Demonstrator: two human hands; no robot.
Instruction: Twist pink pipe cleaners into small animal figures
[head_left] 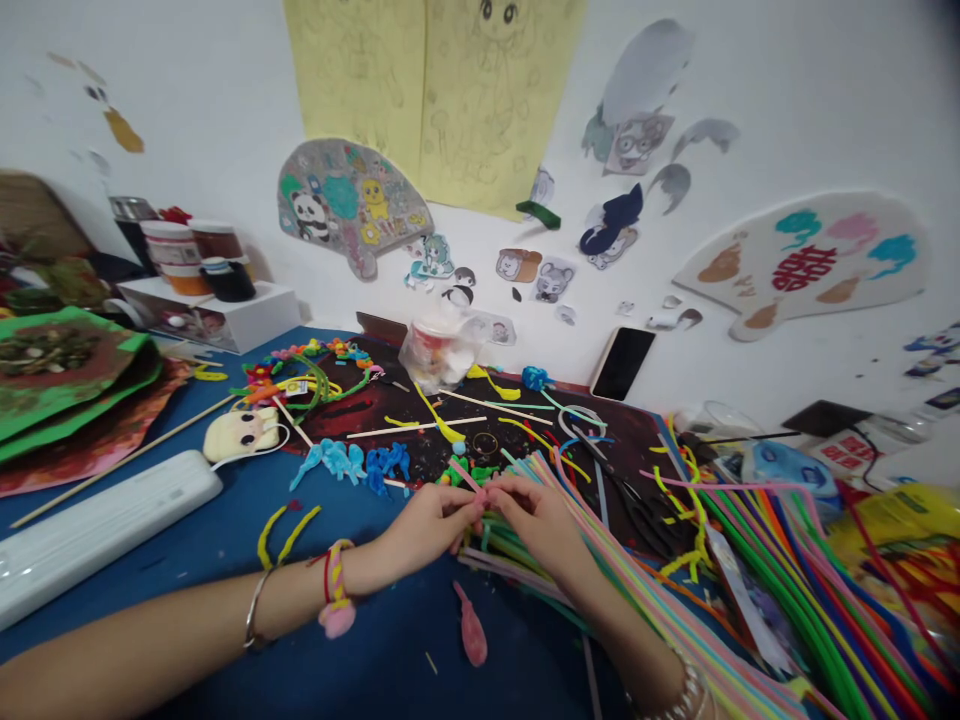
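My left hand [439,518] and my right hand [536,512] meet near the middle of the view, fingertips pinched together on a small pink pipe cleaner [466,476]. One end of it sticks up to the left; the rest is hidden by my fingers. Just below, a pink fuzzy petal-like piece [472,635] lies on the blue table. Under and beside my right hand runs a long bundle of pastel pipe cleaners [645,590]. Blue fuzzy pieces [341,463] lie left of my hands, and two yellow-green bits [298,535] lie above my left forearm.
A dark mat [420,400] holds thin sticks, black-handled tools [643,515] and a plastic-wrapped jar [439,350]. A phone [622,363] leans on the wall. A white power strip [112,530] lies left; bright pipe cleaners [825,590] lie right. Paint jars [180,260] stand back left.
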